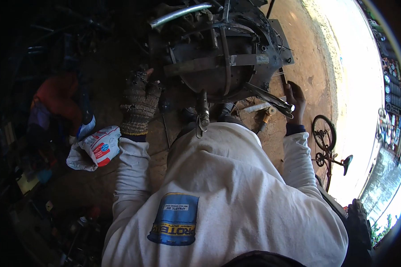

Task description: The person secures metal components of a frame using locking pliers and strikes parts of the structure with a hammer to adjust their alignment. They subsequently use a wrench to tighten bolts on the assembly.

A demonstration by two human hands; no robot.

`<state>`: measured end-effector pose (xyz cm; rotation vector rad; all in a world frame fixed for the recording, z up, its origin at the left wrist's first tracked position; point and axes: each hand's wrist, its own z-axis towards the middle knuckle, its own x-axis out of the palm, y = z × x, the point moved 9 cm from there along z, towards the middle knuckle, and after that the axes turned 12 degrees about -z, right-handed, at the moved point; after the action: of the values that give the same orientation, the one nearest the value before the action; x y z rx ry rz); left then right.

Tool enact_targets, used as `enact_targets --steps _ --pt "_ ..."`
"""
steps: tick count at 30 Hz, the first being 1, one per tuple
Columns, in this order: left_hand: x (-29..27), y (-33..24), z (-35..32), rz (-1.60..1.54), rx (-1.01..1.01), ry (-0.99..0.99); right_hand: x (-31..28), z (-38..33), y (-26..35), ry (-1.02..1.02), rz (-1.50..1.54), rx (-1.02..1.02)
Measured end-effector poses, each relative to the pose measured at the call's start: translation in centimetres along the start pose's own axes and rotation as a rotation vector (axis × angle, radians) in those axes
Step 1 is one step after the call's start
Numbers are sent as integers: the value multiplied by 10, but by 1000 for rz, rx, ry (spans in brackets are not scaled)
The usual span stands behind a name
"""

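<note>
A large dark metal assembly, with a round plate and flat bars across it, stands before me. My left hand, in a worn knitted glove, is beside its left side with thumb and fingers apart and nothing visible in it. To the assembly's right, my bare right hand has its fingers curled. A thin dark rod meets the fingertips; what lies inside the grip is hidden. Close to the palm, a metal lever-like piece with a shiny end sticks out. A ribbed metal fitting hangs at the near edge.
Left of my forearm is a crumpled white and red bag; beyond it, a person in orange bends in shadow. A shiny tube lies atop the assembly. A brass-coloured cylinder is on the ground. A bicycle is at right.
</note>
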<state>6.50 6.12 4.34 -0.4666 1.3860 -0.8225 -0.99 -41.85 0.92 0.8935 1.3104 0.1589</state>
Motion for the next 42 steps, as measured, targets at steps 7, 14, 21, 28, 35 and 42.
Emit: enact_targets --steps 7,14,21,28,35,42 --pt "16 -20 11 223 81 -48 22 35 58 71 -103 -270" --pt "31 -8 18 151 -69 51 51 50 115 168 -243 -713" --pt "25 2 10 160 -84 8 64 50 114 236 -84 -686" --pt "24 -19 11 255 -154 -65 43 64 154 196 -113 -886" --pt "20 -41 5 201 -127 -94 67 83 185 519 5 -952" --pt "32 -47 -4 93 -202 -164 123 37 200 798 -157 -1222"
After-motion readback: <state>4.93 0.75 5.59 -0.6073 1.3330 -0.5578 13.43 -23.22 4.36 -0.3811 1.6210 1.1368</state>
